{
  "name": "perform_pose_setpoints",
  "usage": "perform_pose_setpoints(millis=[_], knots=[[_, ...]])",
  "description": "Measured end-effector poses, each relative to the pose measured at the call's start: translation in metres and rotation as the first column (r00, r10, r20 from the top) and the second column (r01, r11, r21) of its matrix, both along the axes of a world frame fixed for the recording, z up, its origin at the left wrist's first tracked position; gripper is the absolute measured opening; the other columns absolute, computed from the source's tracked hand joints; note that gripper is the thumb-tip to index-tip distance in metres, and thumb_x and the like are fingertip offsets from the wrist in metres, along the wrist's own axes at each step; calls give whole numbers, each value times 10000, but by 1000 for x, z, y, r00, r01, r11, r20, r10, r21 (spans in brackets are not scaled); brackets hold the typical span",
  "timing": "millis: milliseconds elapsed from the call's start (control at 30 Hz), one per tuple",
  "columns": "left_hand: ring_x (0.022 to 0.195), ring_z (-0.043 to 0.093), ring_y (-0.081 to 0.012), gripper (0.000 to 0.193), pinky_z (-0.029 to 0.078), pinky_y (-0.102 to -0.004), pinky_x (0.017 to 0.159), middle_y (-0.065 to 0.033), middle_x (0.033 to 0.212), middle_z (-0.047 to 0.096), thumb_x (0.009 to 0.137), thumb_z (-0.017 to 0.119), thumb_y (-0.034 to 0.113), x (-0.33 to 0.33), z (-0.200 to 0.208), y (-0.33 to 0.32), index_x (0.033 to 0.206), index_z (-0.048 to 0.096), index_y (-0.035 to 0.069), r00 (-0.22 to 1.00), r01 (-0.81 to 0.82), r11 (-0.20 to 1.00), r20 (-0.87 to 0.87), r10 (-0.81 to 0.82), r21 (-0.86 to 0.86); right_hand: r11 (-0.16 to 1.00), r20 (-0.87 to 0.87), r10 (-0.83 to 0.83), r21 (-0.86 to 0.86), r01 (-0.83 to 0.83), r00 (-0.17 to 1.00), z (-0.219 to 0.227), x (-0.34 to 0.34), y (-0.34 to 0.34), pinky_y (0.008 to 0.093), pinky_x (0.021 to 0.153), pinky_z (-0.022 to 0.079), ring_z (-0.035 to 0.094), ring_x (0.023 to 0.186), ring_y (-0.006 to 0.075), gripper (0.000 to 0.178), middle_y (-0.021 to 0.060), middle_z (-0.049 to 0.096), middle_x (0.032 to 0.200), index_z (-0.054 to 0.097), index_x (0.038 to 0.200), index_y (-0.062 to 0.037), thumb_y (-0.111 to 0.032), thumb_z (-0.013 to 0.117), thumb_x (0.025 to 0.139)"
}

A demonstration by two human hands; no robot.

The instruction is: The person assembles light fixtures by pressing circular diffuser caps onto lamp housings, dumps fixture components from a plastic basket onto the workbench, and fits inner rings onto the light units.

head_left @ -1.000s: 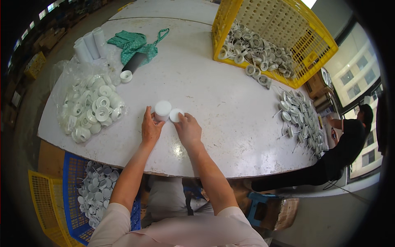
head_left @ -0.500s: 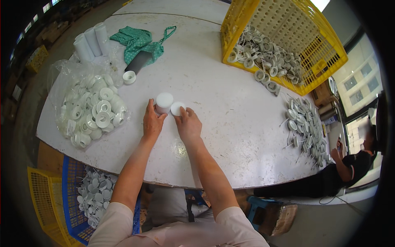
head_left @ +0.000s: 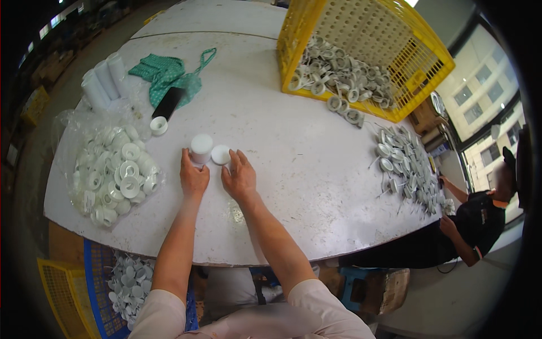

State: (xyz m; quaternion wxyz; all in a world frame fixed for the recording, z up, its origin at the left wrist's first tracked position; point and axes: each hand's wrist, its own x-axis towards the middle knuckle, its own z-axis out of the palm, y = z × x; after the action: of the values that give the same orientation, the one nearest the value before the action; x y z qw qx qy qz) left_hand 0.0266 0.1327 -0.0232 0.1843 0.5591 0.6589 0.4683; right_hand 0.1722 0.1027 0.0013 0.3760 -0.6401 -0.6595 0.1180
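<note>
On the white table, a short white cylinder (head_left: 201, 148) with a round flat top stands upright. My left hand (head_left: 195, 177) curls around its near left side, fingers along the wall and thumb at the base. Just right of the cylinder is a white round disc-shaped piece (head_left: 221, 154), lower than the cylinder. The fingertips of my right hand (head_left: 239, 177) close on the disc's right edge. What the disc rests on is hard to make out. Behind them lies a small white ring-shaped cap (head_left: 158, 125), beside a black phone (head_left: 167, 103).
A clear bag of white ring-shaped caps (head_left: 116, 175) lies left, with white tubes (head_left: 104, 82) and green dotted cloth (head_left: 166, 79) behind. A tipped yellow crate (head_left: 367, 62) spills grey-white parts. More wired parts (head_left: 406, 169) lie right, near another person (head_left: 480, 226). A blue crate (head_left: 99, 282) stands below.
The whole view has shifted, so the table's contents sit further left in it. Both hands stay at the cylinder and the disc. The other person's arms have moved lower.
</note>
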Motion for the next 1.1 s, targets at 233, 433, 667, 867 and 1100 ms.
perform_pose_setpoints(millis=[233,433,667,867,1100], knots=[[1274,457,-349,692,398,-358,1032,-301,1334,456,726,494,-66,-2,6,-7,1391,301,-56,999,44,998,-15,-44,48,989,-184,91,130,-67,979,2,36,-52,358,807,517,615,952,303,440,206,533,1237,537,1217,2,-76,629,794],[1272,461,-345,666,384,-357,1045,-294,1338,454,736,445,-114,-6,6,-4,1384,306,-60,999,39,998,-6,-39,42,983,100,17,179,-35,995,24,137,-124,448,882,476,562,1007,390,332,214,593,1130,594,1121,-12,-51,603,792],[1259,482,-325,639,400,-366,1031,-271,1357,450,742,425,-141,-9,-9,3,1367,327,-49,998,51,997,37,-54,63,843,362,-529,115,526,768,4,276,-207,472,955,391,479,1130,377,368,203,544,1196,608,1115,-16,-162,663,781],[1288,448,-314,586,382,-365,1044,-232,1417,404,768,418,-114,-18,-21,3,1346,379,-25,995,-34,983,96,17,181,779,330,-608,74,622,722,12,278,-215,459,1022,343,404,1228,360,442,211,470,1279,590,1179,-6,-243,649,811],[1293,430,-337,513,403,-381,1023,-220,1476,322,774,522,-65,30,54,-13,1279,448,-20,984,170,897,-122,-131,407,758,313,-613,-28,652,725,20,284,-217,467,1052,280,364,1262,357,471,212,456,1302,541,1234,-12,-236,617,826]])
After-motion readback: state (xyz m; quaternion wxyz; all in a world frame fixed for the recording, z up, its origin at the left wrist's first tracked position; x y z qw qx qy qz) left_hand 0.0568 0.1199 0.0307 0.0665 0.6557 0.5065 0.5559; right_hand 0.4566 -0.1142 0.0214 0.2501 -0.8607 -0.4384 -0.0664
